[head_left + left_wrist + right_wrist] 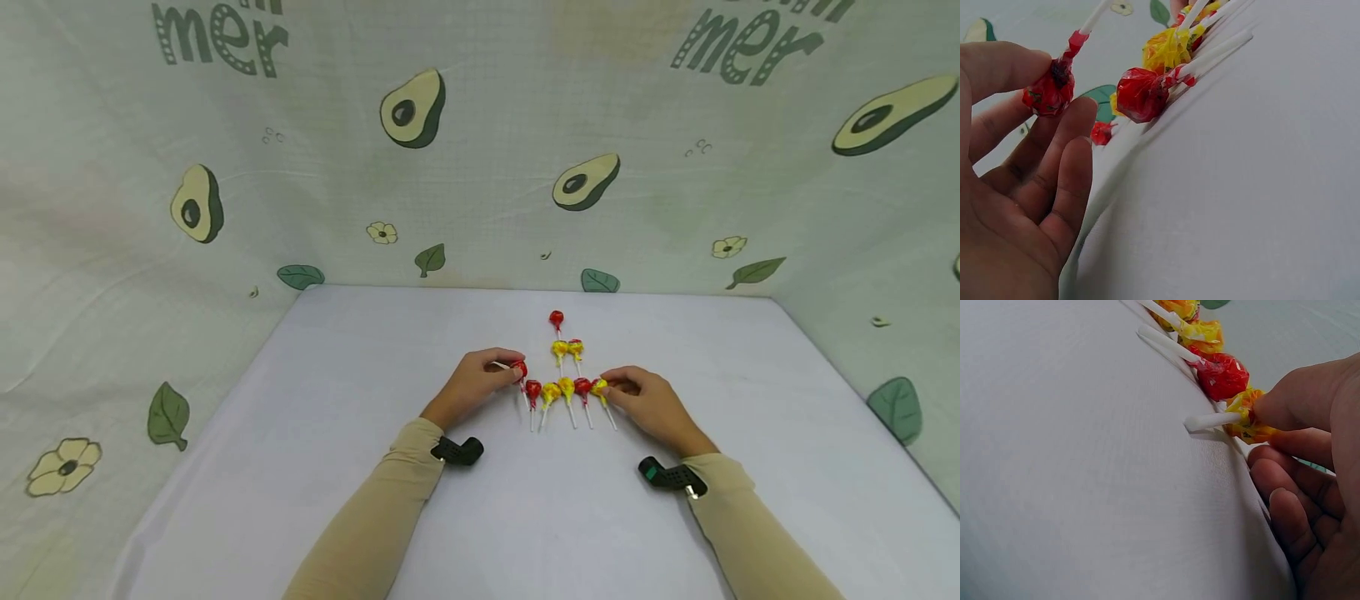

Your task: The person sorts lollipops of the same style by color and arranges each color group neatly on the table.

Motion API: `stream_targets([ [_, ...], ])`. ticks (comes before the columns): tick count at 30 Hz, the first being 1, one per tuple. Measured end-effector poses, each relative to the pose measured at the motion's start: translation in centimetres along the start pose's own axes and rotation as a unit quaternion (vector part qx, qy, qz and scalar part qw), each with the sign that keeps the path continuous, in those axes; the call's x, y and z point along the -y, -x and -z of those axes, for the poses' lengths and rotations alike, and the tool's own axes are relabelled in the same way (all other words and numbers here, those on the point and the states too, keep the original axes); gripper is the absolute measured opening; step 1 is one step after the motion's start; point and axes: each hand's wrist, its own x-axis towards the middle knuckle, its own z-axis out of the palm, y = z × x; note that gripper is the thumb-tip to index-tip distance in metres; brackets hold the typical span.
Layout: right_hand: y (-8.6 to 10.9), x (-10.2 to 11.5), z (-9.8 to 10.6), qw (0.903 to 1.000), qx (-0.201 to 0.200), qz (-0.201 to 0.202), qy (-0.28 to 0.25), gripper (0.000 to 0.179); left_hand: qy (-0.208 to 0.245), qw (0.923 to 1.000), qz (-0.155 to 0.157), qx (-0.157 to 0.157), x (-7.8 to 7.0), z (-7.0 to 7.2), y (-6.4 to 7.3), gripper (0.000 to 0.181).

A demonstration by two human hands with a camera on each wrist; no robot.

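Note:
At the left end of a row of lollipops, my left hand (474, 382) pinches a red lollipop (1050, 94) by its wrapped head, between thumb and fingers. Its white stick points up in the left wrist view. Beside it is another red lollipop (533, 390), then a yellow one (551, 392), a second yellow one (567, 387) and a red one (583, 387). My right hand (651, 407) grips the yellow lollipop (1247, 419) at the right end, thumb on its wrapper. That stick's end rests at the white surface.
Beyond the row, two yellow lollipops (559, 349) lie side by side, with a single red lollipop (557, 318) farther back. All are on a white-covered table (360, 350). An avocado-print cloth (480, 208) hangs behind and along the sides.

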Motion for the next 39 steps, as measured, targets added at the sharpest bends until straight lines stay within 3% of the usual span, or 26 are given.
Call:
stream_targets([
  [11, 0.0, 0.0, 0.0, 1.0, -0.002, 0.005, -0.007, 0.029, 0.02, 0.9993, 0.03, -0.008, 0.3, 0.9, -1.0, 0.043],
  [18, 0.0, 0.0, -0.1, 0.9999, -0.003, -0.002, -0.01, 0.029, 0.032, 0.999, 0.032, -0.007, 0.7, 1.3, -2.3, 0.044],
  [29, 0.1, 0.1, -0.1, 0.9999, -0.005, -0.002, -0.011, 0.028, 0.005, 0.9986, 0.05, -0.018, -0.2, 1.6, -4.1, 0.04],
  [39, 0.1, 0.1, -0.2, 0.9999, -0.01, 0.001, -0.014, 0.028, 0.034, 0.997, 0.063, -0.028, -0.3, 0.9, -5.6, 0.04],
])
